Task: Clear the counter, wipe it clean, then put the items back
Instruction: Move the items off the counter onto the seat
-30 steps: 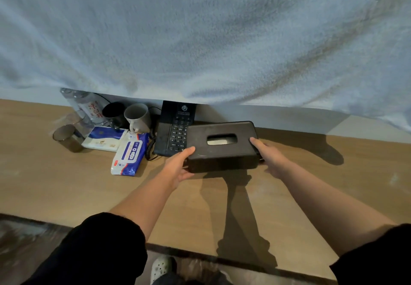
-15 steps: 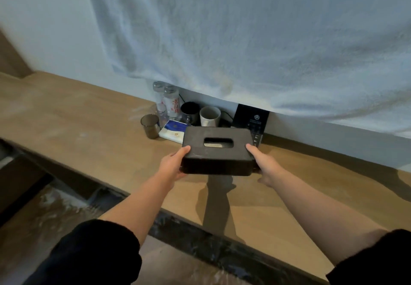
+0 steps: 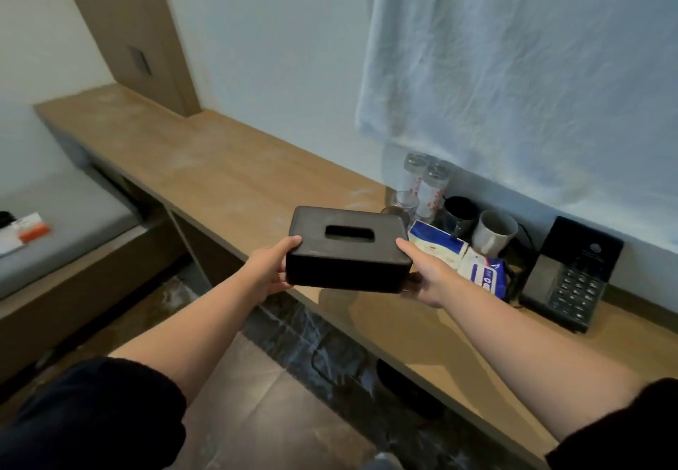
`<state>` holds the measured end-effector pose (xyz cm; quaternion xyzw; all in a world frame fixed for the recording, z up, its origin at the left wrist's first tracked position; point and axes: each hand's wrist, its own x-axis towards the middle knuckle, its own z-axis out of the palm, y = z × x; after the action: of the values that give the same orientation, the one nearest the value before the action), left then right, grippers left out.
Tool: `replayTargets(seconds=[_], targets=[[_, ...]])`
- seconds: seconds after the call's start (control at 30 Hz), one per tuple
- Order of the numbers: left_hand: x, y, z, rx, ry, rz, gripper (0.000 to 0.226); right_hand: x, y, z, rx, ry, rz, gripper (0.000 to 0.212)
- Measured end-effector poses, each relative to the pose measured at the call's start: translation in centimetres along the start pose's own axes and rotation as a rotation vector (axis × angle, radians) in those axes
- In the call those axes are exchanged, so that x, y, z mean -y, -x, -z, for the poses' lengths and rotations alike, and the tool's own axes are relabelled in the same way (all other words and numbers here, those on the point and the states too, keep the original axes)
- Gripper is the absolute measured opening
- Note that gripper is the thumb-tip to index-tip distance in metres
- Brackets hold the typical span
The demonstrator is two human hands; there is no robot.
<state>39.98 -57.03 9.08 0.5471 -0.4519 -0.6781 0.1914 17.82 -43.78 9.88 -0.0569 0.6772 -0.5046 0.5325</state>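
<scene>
Now both grips are on the box [image 3: 348, 249]: the left grip [image 3: 269, 271] clasps its left end, the right grip [image 3: 427, 278] its right end, thumbs on top. It hangs level over the bench's [image 3: 220, 176] front edge (slot up), off the surface. Bottles [image 3: 429, 183], mugs [image 3: 491, 233], wipes [image 3: 484, 273] and a phone [image 3: 572, 278] crowd the back edge.

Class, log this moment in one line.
stage: clearing | left hand, right hand: grip tissue box, off counter | remaining: phone, wipes
</scene>
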Motion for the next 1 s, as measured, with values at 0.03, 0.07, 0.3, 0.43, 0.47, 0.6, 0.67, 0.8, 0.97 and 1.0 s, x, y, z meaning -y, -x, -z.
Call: replayTargets(seconds=[0.03,0.07,0.3,0.43,0.47,0.6,0.67,0.8,0.97,1.0], targets=[[-0.3,-0.6,1.4,-0.014,0.002,0.004,0.028,0.2,-0.7,-1.4,0.009,-0.005,-0.018,0.022],[-0.6,-1.2,2.7,-0.022,0.0,0.015,0.029,0.5,-1.3,-2.9,0.022,-0.005,-0.034,0.022],[-2.9,-7.3,12.1,-0.056,0.082,0.162,0.032,3.6,-7.9,-13.8,0.063,0.093,-0.091,0.069],[-6.0,-12.4,18.5,-0.05,0.127,0.223,0.031,7.0,-12.1,-20.6,0.127,0.118,-0.133,0.038],[-7.1,-13.7,19.9,-0.054,0.136,0.223,0.03,8.0,-13.4,-22.3,0.141,0.1,-0.149,0.033],[-11.6,-18.2,25.5,-0.084,0.178,0.216,0.028,11.7,-18.1,-29.7,0.209,0.091,-0.194,0.032],[-13.5,-20.2,28.8,-0.107,0.234,0.204,0.028,13.3,-20.2,-33.7,0.243,0.122,-0.207,0.033],[-15.9,-22.8,35.7,-0.156,0.32,0.218,0.026,15.8,-22.4,-41.7,0.294,0.198,-0.239,0.035],[-17.9,-25.5,44.2,-0.184,0.394,0.2,0.021,17.7,-24.7,-52.0,0.326,0.264,-0.224,0.034],[-18.2,-26.1,46.2,-0.194,0.392,0.197,0.02,17.7,-25.2,-54.2,0.327,0.263,-0.222,0.034]])
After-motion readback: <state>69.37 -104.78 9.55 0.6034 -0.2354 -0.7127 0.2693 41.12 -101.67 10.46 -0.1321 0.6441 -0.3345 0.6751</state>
